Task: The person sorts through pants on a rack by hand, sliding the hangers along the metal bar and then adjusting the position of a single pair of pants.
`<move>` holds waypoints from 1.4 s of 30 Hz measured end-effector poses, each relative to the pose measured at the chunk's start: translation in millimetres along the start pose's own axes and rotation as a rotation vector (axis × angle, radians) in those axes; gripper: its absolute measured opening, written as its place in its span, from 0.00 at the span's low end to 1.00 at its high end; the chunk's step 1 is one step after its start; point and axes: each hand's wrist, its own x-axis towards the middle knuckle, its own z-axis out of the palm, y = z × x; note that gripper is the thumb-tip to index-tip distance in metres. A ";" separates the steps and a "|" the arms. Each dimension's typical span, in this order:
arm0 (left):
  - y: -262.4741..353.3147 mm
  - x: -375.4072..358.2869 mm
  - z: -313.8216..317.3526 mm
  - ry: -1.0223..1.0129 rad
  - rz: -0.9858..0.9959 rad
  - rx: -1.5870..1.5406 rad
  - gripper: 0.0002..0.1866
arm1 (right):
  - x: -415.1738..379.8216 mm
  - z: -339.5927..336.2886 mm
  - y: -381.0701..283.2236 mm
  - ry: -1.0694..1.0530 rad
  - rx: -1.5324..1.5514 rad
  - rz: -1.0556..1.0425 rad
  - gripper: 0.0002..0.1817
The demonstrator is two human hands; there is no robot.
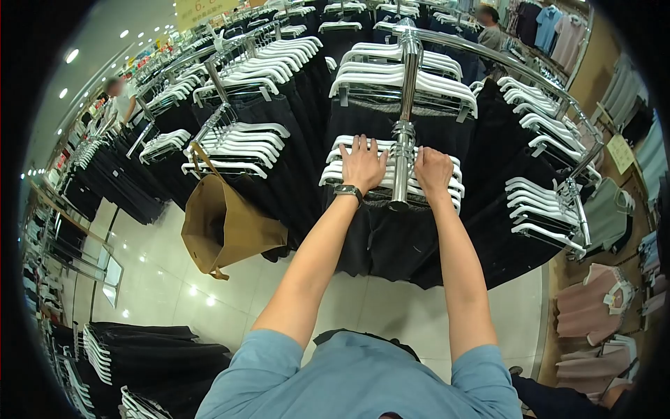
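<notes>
A row of white hangers carries dark trousers on the lower arm of a chrome clothes rack. My left hand lies across the hangers left of the rack's arm, fingers stretched out and slightly spread. To the right of that arm, my right hand is curled over the same hangers, its fingers closed around a hanger. A watch sits on my left wrist. Higher on the rack, more white hangers hold dark garments.
A brown paper bag hangs open at the left from a neighbouring rack. Hangers with dark trousers flank me on the right. Pink tops line the right wall. Two people stand further off.
</notes>
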 end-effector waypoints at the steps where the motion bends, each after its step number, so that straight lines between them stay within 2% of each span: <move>1: 0.4 -2.8 -1.7 0.001 0.002 0.002 0.30 | -1.4 -2.4 -1.3 -0.015 -0.010 0.007 0.16; 10: 3.2 -27.6 -12.4 0.046 0.026 0.033 0.30 | -16.7 -24.4 -12.5 -0.084 -0.051 0.016 0.18; 15: 5.6 -34.0 -18.1 -0.056 -0.015 0.081 0.34 | -22.0 -30.3 -16.1 -0.154 -0.044 0.022 0.18; 30: 10.7 -69.4 -37.2 -0.142 -0.066 0.070 0.39 | -44.0 -49.6 -24.3 -0.213 0.021 -0.089 0.17; 34: 9.6 -78.6 -44.3 -0.272 -0.008 0.087 0.42 | -53.9 -48.8 -24.1 -0.254 0.045 -0.088 0.16; 37: 4.9 -76.5 -46.1 -0.355 0.145 0.107 0.45 | -62.5 -51.6 -26.3 -0.273 0.044 -0.097 0.17; 39: 2.9 -73.9 -46.9 -0.436 0.174 0.080 0.52 | -66.2 -56.2 -29.3 -0.316 0.049 -0.081 0.18; 42: -0.6 -74.9 -47.0 -0.469 0.229 0.109 0.61 | -76.4 -58.6 -34.5 -0.234 -0.013 -0.134 0.18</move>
